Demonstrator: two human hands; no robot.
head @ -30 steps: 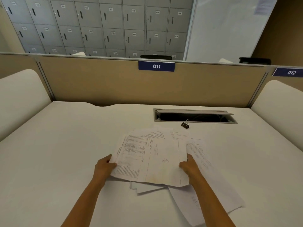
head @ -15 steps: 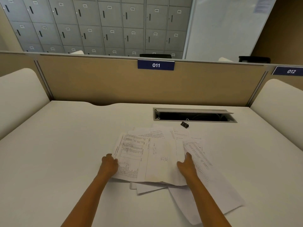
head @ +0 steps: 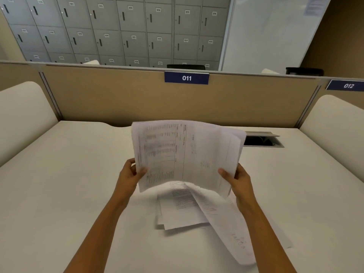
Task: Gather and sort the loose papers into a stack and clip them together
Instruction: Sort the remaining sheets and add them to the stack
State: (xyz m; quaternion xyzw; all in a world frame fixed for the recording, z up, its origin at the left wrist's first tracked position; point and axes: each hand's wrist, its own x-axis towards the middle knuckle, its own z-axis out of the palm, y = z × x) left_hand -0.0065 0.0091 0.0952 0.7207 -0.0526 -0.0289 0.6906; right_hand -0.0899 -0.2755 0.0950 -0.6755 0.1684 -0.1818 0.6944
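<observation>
Head view, entry: white desk (head: 78,194) fills the lower frame, tan partition (head: 118,99) behind it with the label 011 (head: 186,78). Raised off the desk and tilted toward me is a sheaf of printed sheets (head: 187,154), its edges fanned at the top right, so not yet squared. Beneath it a smaller pile (head: 181,211) lies flat on the desk, and a long sheet (head: 232,233) trails down to the right; blur stops me telling whether it hangs from the sheaf or lies loose. Cable hatch (head: 262,139) shows past the sheaf's right edge. Left hand (head: 128,174) pinches the sheaf's lower left edge, thumb on the front face; right hand (head: 236,178) pinches the lower right edge likewise. No binder clip is visible; I judge it may sit behind the raised paper. My reading: gathering is about half done. To do this step well I would loosen both pinches slightly, tap the bottom edge on the desk so the sheets slide level, then lay it on the pile, not over the trailing sheet's corner.
</observation>
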